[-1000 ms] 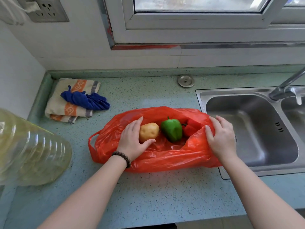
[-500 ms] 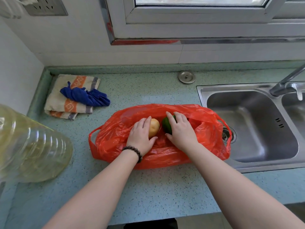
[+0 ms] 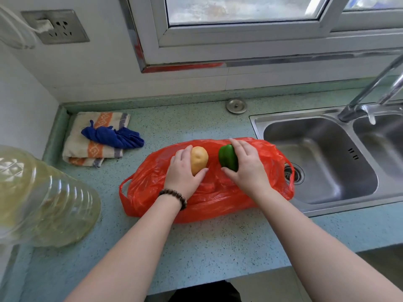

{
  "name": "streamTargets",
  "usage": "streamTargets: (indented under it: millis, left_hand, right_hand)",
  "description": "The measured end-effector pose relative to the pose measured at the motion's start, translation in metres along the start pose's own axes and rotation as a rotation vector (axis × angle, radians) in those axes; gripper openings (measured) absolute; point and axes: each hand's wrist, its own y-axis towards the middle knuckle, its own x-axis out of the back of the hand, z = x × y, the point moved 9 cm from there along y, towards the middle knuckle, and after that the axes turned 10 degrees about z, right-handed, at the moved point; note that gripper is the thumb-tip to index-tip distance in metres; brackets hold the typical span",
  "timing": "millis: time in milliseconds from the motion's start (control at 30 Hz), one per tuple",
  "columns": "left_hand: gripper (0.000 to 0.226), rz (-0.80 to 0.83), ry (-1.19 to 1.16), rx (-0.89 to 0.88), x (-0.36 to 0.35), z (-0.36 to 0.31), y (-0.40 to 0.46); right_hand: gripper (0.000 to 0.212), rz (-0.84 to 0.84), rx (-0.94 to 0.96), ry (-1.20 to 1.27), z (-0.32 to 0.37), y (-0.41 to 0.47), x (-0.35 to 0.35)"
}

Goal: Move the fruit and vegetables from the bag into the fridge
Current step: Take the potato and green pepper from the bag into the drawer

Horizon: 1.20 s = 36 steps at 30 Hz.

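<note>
Left hand (image 3: 182,171) grips the potato (image 3: 199,160), right hand (image 3: 247,168) the pepper (image 3: 227,157), over the bag (image 3: 218,199) (near the counter's front edge). One-handed grips could slip en route.

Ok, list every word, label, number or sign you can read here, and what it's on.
None can be read.
Red bag: plain, no print showing.
Oil bottle: no label in view.
Wall socket: no legible marking.
Striped towel: woven pattern only, no letters.
Potato and green pepper: no stickers showing.
</note>
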Motion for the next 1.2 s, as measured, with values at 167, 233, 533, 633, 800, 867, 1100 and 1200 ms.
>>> streamTargets:
  millis: [167, 233, 533, 633, 800, 867, 1100, 1200]
  left_hand:
    - [0.076, -0.009, -0.021, -0.081, 0.013, -0.033, -0.003]
    - [0.075, 0.012, -0.030, -0.129, 0.012, -0.050, -0.005]
    - [0.076, 0.187, -0.034, -0.424, -0.034, -0.153, -0.034]
    - [0.076, 0.291, -0.041, -0.513, -0.064, -0.193, -0.054]
    - [0.074, 0.462, -0.042, -0.706, -0.121, -0.265, -0.110]
    - [0.073, 0.533, -0.044, -0.778, -0.145, -0.296, -0.138]
    - [0.074, 0.716, -0.025, -1.031, -0.222, -0.397, -0.267]
    - [0.075, 0.793, 0.012, -1.150, -0.257, -0.442, -0.337]
  right_hand:
    - [0.080, -0.167, -0.132, 0.061, -0.016, -0.027, 0.042]
    - [0.081, -0.209, -0.167, 0.062, -0.020, -0.043, 0.054]
    - [0.082, -0.420, -0.398, 0.057, -0.061, -0.164, 0.105]
    - [0.081, -0.485, -0.502, 0.050, -0.079, -0.216, 0.116]
    - [0.080, -0.629, -0.715, 0.064, -0.111, -0.320, 0.130]
    - [0.080, -0.690, -0.803, 0.067, -0.122, -0.368, 0.133]
    - [0.081, -0.890, -1.066, 0.009, -0.146, -0.540, 0.143]
    - [0.081, -0.974, -1.179, -0.018, -0.156, -0.621, 0.146]
